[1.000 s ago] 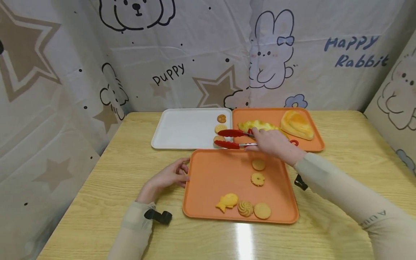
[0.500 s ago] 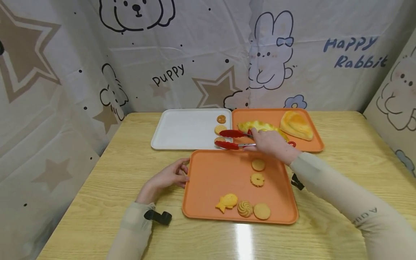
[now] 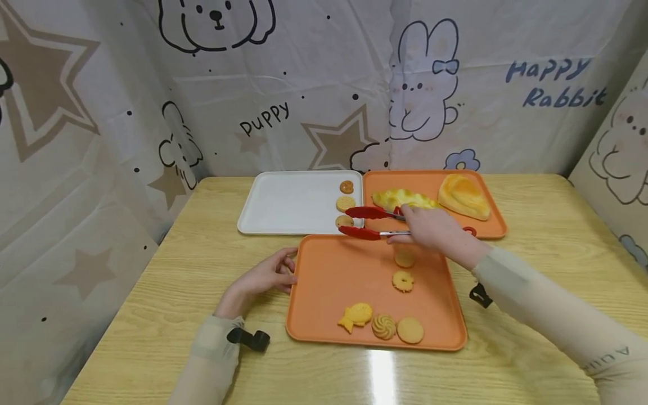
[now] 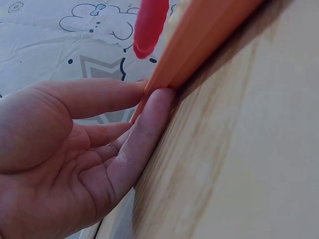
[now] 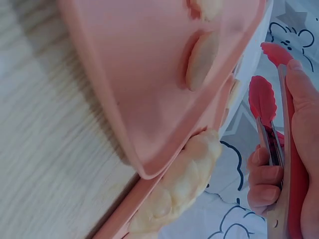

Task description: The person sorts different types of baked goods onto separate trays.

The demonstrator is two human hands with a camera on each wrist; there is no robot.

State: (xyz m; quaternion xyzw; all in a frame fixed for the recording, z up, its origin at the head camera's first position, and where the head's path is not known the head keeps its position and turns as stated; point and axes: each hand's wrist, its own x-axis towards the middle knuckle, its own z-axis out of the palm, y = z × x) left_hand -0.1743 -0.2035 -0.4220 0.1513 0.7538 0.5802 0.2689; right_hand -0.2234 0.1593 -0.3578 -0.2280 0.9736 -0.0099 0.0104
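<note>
Tabletop (image 3: 152,315), near end first: we see front orange tray (image 3: 329,281), w/ fish biscuit (image 3: 356,316), swirl biscuit (image 3: 383,326) & plain biscuit (image 3: 410,330) side by side along near edge. L hand (image 3: 263,274) at its L rim, fingers curled, pinching the edge. Farther up tray, R side: ring biscuit (image 3: 397,281), then pale round biscuit (image 3: 404,258).

R hand (image 3: 432,228) above, fingers clamped on red-tipped tongs (image 3: 365,232); tong tips apart, over R side of white tray (image 3: 288,202). We count 3 biscuits there, in a col.; nearest, speckled biscuit (image 3: 343,220), part hidden by tips; can't tell if touching.

Alongside, R: rear orange tray (image 3: 405,180) w/ long loaf (image 3: 400,198) & wedge-shaped bread (image 3: 463,197). Behind all, printed backdrop (image 3: 278,152).
</note>
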